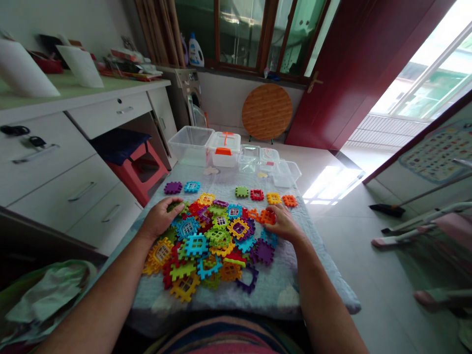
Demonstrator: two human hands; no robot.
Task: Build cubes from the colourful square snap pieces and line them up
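A heap of colourful plastic waffle blocks [206,241] lies on a pale blue quilted cloth [283,280] between my hands. My left hand [160,219] curls over a dark green block [174,206] at the heap's far edge. My right hand [282,223] has its fingers on an orange block [267,217] at the heap's right side. Beyond the heap, separate blocks lie spaced out, including a purple one [173,188], a blue one [192,187], and a yellow one [273,198].
Transparent plastic boxes [190,145] and a box with an orange handle [223,148] stand at the cloth's far edge. White drawers [66,167] run along the left, with a red stool [138,169] beneath the desk. A tiled floor [368,255] lies to the right.
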